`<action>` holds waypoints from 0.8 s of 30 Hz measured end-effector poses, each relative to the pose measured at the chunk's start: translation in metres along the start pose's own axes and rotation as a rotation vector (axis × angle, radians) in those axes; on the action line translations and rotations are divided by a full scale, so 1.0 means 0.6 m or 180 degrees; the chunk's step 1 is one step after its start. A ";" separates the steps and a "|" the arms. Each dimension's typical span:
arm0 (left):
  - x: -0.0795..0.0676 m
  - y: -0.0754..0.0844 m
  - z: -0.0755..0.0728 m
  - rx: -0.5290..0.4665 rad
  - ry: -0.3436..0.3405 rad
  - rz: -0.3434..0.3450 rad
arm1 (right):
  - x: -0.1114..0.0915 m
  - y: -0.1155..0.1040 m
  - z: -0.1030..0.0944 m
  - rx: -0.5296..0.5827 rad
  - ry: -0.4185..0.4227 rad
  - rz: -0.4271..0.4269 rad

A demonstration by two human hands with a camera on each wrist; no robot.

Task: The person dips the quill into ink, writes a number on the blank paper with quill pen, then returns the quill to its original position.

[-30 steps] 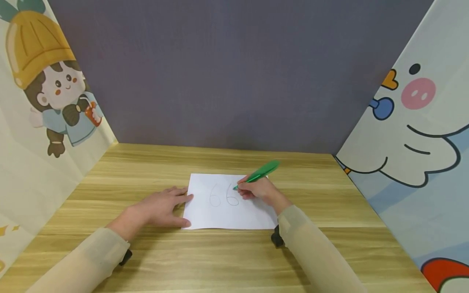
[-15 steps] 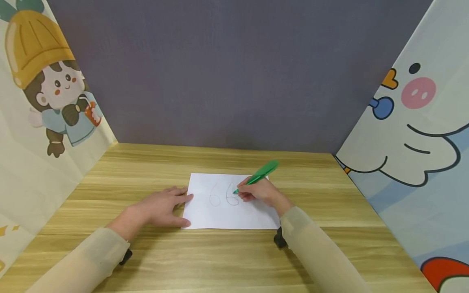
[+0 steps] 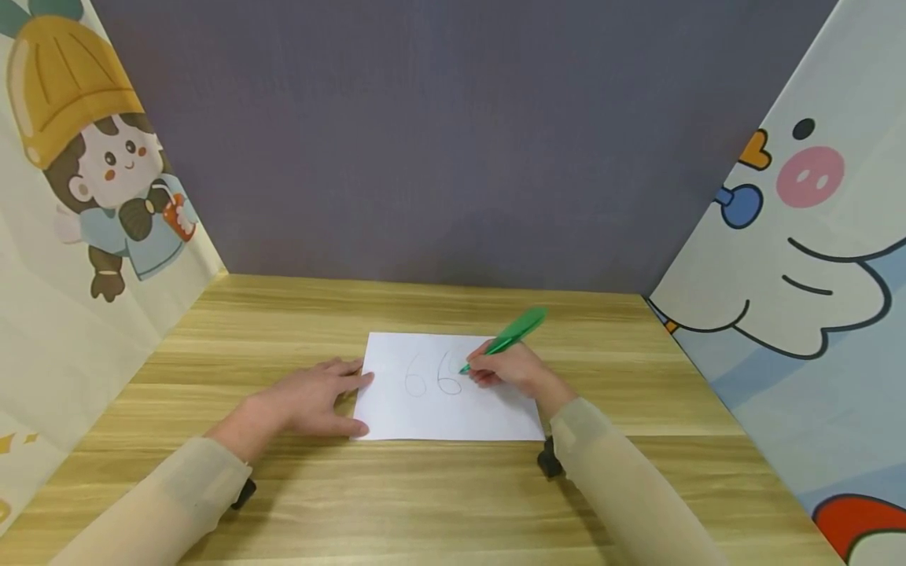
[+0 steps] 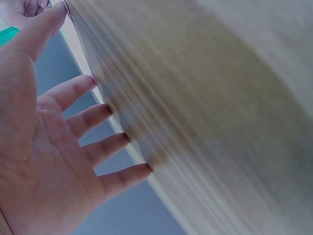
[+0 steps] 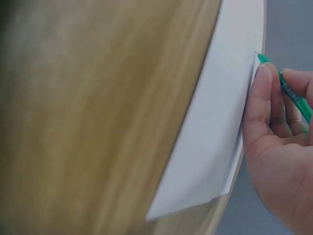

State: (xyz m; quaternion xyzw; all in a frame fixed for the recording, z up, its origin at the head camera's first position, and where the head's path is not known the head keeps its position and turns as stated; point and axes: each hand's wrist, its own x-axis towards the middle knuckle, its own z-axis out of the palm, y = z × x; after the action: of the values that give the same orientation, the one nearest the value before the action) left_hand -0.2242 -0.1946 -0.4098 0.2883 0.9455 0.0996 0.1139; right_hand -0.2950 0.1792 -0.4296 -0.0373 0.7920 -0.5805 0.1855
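A white sheet of paper lies on the wooden table, with two thin handwritten 6 figures near its middle. My right hand pinches a green pen whose upper end is broad and leaf-like. The pen's tip points at the paper just right of the second 6; in the right wrist view the green pen sits between thumb and fingers. My left hand rests at the paper's left edge, fingers spread, with thumb and index fingertip on the sheet. In the left wrist view the left hand shows its palm and spread fingers.
The wooden table runs back to a grey panel. A cartoon-printed panel stands at the left and another printed panel at the right. Dark wrist devices show under both sleeves.
My right hand has shifted slightly to the right with the pen, its tip moving from the second 6's stroke to that figure's right. The left hand stays in place.
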 end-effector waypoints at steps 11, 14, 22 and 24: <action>0.000 0.000 -0.003 0.0006 -0.0017 0.0001 | -0.003 -0.002 -0.012 -0.0025 0.0096 0.0028; 0.000 0.000 -0.004 0.0003 -0.0020 -0.0002 | -0.003 -0.003 -0.014 -0.0049 0.0145 0.0031; -0.001 0.000 -0.003 0.0002 -0.0006 -0.0021 | 0.005 -0.004 -0.016 -0.0109 0.0253 -0.0004; -0.001 0.000 -0.003 -0.0011 -0.0003 -0.0029 | 0.008 -0.003 -0.016 -0.0101 0.0290 0.0003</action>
State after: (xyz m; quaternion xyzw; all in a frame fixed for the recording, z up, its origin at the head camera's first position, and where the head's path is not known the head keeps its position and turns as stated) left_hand -0.2242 -0.1952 -0.4080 0.2839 0.9466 0.1005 0.1153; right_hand -0.3029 0.1859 -0.4266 -0.0134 0.8087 -0.5689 0.1489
